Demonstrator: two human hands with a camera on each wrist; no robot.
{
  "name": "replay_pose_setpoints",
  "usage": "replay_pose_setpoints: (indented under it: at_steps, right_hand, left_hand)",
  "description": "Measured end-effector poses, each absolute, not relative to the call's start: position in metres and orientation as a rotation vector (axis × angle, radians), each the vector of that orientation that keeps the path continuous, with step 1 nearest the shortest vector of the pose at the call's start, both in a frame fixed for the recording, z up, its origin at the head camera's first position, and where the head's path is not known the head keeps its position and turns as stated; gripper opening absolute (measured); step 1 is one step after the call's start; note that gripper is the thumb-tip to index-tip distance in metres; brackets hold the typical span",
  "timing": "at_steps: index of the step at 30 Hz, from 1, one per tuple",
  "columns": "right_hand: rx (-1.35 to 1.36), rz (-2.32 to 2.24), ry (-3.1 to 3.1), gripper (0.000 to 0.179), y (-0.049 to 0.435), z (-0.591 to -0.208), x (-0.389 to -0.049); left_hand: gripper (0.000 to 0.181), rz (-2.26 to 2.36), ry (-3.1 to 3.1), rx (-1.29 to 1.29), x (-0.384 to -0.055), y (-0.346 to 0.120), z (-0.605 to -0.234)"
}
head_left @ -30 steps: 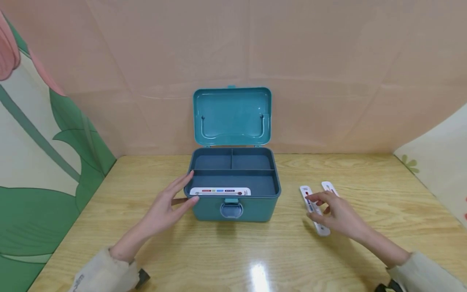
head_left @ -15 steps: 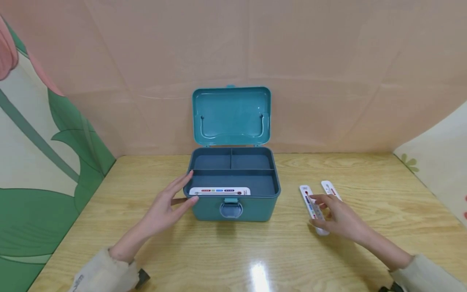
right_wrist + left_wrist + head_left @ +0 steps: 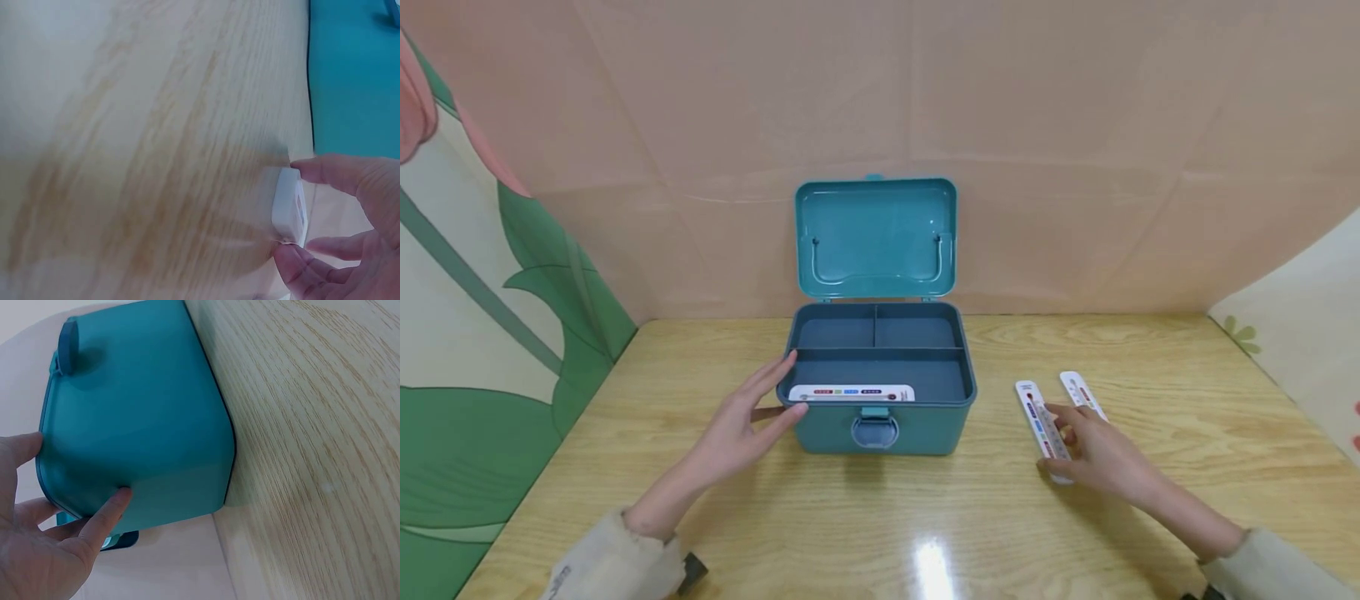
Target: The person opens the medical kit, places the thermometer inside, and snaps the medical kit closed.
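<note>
A teal storage box (image 3: 880, 433) stands with its lid (image 3: 876, 237) raised. My left hand (image 3: 741, 429) rests on the box's left front corner. Its fingers are spread and fairly straight, with fingertips on the rim and side wall (image 3: 137, 419). Inside the front compartment, a white thermometer (image 3: 852, 393) lies along the front wall. On the table to the right, my right hand (image 3: 1101, 450) pinches another thermometer (image 3: 1037, 421) across its width; in the right wrist view, thumb and fingers meet opposite edges of that thermometer (image 3: 287, 206). Just beyond it lies a further thermometer (image 3: 1081, 392), partly hidden by the hand.
Dividers (image 3: 880, 349) split the box's tray into two small back compartments and one long front one. A latch (image 3: 876, 432) hangs on the box's front. The wooden table (image 3: 715, 525) meets a pinkish backdrop (image 3: 722, 150) behind, with patterned panels (image 3: 482, 350) at both sides.
My right hand has lowered and moved slightly right, its thumb and fingers coming to the edges of the nearer thermometer. The left hand has stayed on the box.
</note>
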State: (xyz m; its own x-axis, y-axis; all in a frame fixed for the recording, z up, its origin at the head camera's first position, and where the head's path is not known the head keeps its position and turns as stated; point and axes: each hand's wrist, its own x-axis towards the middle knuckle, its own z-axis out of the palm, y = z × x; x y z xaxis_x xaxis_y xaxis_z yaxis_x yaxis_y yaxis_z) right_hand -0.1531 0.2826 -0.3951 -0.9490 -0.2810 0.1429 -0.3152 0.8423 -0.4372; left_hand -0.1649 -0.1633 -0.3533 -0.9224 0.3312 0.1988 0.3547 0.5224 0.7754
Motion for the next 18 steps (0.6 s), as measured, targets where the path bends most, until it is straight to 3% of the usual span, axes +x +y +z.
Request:
replay_pose_setpoints:
  at_steps: [18]
  right_hand:
    - [0.42, 0.624, -2.942, 0.055, 0.2823, -0.3993, -0.1502]
  left_hand:
    - [0.069, -1.389, -2.716, -0.616, -0.1652, -0.163, -0.353]
